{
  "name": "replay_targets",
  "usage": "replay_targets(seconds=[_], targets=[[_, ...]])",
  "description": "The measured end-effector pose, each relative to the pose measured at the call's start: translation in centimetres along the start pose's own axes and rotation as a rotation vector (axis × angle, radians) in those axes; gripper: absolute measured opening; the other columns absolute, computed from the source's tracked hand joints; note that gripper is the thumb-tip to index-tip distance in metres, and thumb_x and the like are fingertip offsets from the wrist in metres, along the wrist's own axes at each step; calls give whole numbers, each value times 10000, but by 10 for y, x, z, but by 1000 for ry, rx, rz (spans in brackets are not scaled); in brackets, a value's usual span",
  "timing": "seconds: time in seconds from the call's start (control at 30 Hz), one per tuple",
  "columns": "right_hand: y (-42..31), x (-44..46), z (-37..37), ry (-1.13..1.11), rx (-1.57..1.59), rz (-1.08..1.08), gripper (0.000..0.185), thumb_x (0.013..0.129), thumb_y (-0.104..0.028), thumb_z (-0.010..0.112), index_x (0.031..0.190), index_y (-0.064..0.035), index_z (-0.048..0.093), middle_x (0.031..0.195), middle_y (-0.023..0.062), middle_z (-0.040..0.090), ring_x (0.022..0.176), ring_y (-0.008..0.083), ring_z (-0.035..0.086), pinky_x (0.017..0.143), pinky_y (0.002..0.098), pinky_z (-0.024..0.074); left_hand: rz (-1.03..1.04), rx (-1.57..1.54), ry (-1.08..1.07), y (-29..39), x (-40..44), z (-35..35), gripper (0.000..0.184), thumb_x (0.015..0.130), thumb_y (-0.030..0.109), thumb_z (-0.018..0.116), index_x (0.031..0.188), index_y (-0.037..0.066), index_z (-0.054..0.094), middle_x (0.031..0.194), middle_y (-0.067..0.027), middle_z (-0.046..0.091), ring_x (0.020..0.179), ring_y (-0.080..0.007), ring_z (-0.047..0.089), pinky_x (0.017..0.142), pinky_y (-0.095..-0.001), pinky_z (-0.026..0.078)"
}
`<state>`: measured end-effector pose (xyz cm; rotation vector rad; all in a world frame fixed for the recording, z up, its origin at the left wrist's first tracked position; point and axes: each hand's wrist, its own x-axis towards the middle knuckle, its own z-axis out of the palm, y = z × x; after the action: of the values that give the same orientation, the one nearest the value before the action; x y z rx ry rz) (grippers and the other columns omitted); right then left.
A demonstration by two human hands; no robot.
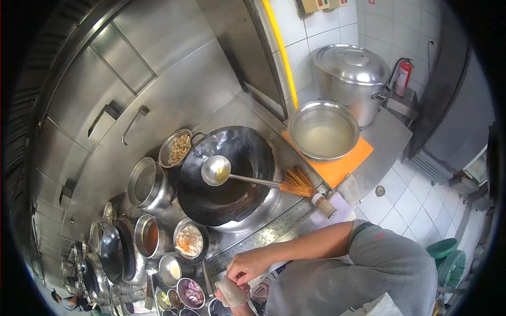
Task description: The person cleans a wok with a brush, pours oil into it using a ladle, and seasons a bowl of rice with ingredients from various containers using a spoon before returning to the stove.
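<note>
Near the bottom edge, my right hand has its fingers closed at the edge of a beige cloth. My left hand is closed around the same cloth, which covers part of it. Most of the left fingers are hidden. Just beyond both hands is a pan of white food with orange bits. Farther away, a ladle with some yellowish liquid lies across a large black wok, its wooden handle over the rim. Neither hand touches it.
A bamboo brush and a small jar sit right of the wok. A basin of cloudy liquid rests on an orange board, before a lidded stockpot. At lower left are a pot of brown liquid and a bowl of chopped onion.
</note>
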<state>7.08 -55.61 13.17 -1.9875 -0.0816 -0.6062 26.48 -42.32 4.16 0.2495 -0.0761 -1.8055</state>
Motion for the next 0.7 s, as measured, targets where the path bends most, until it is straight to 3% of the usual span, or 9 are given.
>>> replay_targets(seconds=[0.13, 0.33, 0.6, 0.7], targets=[[4, -1, 5, 11, 14, 20, 118, 842, -87, 621, 776, 6, 589, 763, 123, 610, 795, 305, 605, 723, 410, 466, -6, 102, -58, -3, 2, 11, 771, 787, 533, 640, 1306, -1, 441, 1057, -144, 572, 825, -258, 618, 725, -395, 602], [-1, -4, 5, 51, 68, 57, 86, 856, -74, 607, 817, 1, 625, 816, 126, 637, 825, 313, 615, 761, 405, 473, -38, 17, -84, 1, 1, -2, 853, 735, 527, 663, 1344, -27, 442, 1091, -204, 586, 807, -306, 624, 689, -446, 567], [-11, 2, -8, -40, 19, 88, 106, 860, -100, 614, 815, -14, 658, 853, 122, 678, 868, 302, 649, 776, 403, 500, -15, -33, 14, 8, 1, -2, 838, 705, 452, 674, 1401, 39, 459, 1103, -218, 621, 833, -366, 646, 688, -476, 562], [-10, 4, -10, 3, -5, 17, 104, 804, -79, 615, 811, 10, 668, 781, 133, 693, 752, 301, 672, 690, 393, 504, -45, 13, 40, 13, 2, -3, 824, 693, 425, 677, 1394, 45, 472, 1086, -218, 626, 823, -373, 642, 682, -483, 558]])
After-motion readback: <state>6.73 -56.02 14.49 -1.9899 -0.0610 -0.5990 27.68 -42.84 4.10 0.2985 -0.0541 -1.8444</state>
